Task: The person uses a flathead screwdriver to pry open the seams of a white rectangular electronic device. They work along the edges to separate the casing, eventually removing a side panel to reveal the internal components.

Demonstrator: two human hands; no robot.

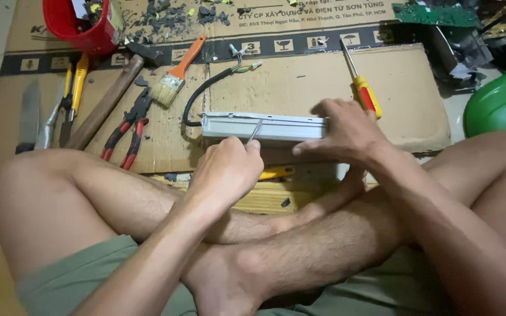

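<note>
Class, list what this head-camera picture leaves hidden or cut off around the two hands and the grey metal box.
- Tool handle: buried in the left hand; only the thin shaft shows.
- Right end of the grey metal box: covered by the right hand.
- Red bucket: cut off by the top edge.

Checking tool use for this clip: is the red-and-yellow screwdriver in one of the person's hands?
No: the red-and-yellow screwdriver lies on the cardboard beyond the right hand, untouched.
</note>
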